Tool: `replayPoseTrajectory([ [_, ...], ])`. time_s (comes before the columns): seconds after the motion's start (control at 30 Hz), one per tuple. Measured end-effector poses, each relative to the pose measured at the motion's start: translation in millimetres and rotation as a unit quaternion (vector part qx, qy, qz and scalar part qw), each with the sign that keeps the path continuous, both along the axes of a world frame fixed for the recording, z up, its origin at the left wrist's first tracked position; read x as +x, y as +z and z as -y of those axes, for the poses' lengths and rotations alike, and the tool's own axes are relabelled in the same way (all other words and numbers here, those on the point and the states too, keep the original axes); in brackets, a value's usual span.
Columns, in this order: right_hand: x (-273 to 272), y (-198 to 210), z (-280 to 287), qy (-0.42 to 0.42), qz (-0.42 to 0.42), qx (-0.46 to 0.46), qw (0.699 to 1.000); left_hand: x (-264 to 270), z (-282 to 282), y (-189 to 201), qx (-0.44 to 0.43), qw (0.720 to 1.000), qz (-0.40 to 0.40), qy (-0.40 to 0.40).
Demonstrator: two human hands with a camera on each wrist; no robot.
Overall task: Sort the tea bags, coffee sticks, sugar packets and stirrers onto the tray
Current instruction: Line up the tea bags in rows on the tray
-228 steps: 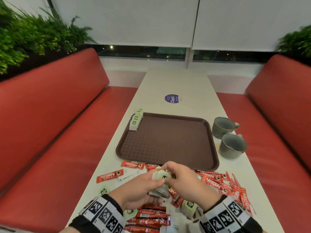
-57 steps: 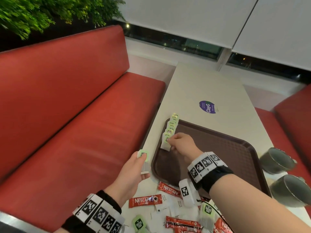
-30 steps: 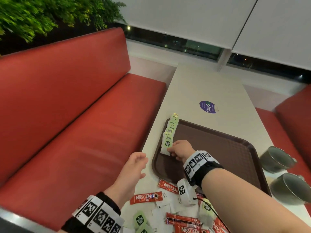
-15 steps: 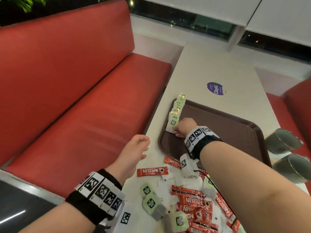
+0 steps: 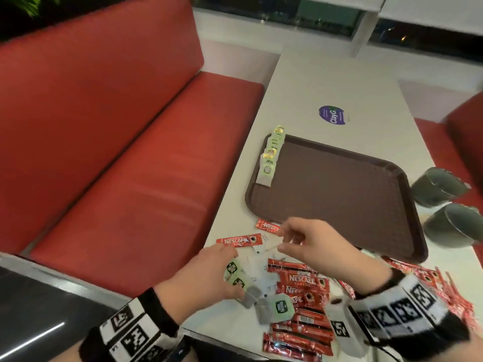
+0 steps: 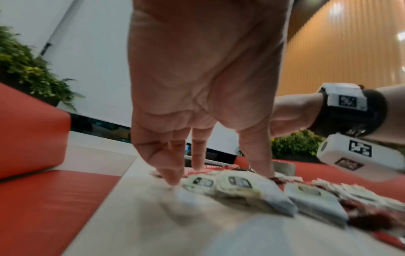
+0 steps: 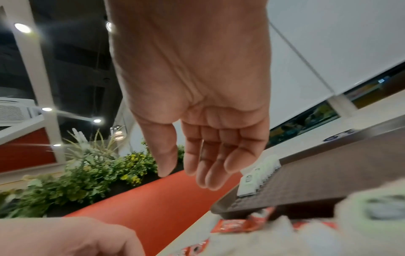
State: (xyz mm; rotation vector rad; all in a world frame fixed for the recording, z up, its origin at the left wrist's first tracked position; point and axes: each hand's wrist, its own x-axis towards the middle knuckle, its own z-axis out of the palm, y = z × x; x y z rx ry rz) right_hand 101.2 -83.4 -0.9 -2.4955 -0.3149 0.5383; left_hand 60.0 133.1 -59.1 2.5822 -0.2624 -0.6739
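1. Row of tea bags (image 5: 270, 155) on the tray (image 5: 339, 194) – blurred, uncountable.
2. Two cups (image 5: 441, 186), cut off.
3. Left hand (image 5: 206, 273) spread, fingertips on loose tea bags (image 6: 230, 183); right hand (image 5: 311, 244) relaxed, empty.

A dark brown tray (image 5: 339, 194) with a fine grid texture sits on the off-white table (image 5: 334, 87). The tea bags (image 5: 269, 165) carry pale green tags, the coffee sticks (image 5: 300, 279) are red with white lettering, and the wristbands (image 5: 407, 312) are black-and-white checkered.
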Motion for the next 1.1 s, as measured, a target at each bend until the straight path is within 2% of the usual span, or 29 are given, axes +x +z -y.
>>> replayPoseTrajectory([
  [0.17,-33,-21,59,-0.107,0.041,-0.073,0.991,-6,19,-12,0.049,0.998,0.039,0.029],
  [0.3,-47,-31,90,-0.135,0.045,-0.119,0.983,-8,23,-16,0.048,0.995,0.048,0.067],
  [0.4,-48,-34,98,-0.15,0.061,-0.121,0.979,-11,26,-16,0.025,0.992,0.047,0.116],
  [0.53,-36,-38,96,-0.141,0.093,-0.131,0.977,-16,31,-18,-0.05,0.985,0.052,0.159],
  [0.7,-18,-40,81,-0.086,0.073,-0.209,0.971,-21,32,-19,-0.108,0.977,0.075,0.166],
  [0.8,-12,-44,74,-0.071,0.063,-0.246,0.965,-22,26,-17,-0.167,0.963,0.072,0.198],
  [0.87,-10,-46,73,-0.083,0.058,-0.239,0.966,-20,25,-12,-0.236,0.942,0.042,0.235],
  [0.9,-9,-46,73,-0.093,0.057,-0.224,0.968,-18,26,-8,-0.288,0.922,0.015,0.258],
  [0.97,-9,-46,76,-0.12,0.052,-0.184,0.974,-13,32,-2,-0.406,0.857,-0.053,0.313],
  [1.03,-10,-42,81,-0.147,0.03,-0.108,0.983,-6,39,4,-0.488,0.795,-0.113,0.342],
  [1.1,-14,-36,86,-0.177,0.011,0.012,0.984,1,48,9,-0.523,0.768,-0.152,0.337],
])
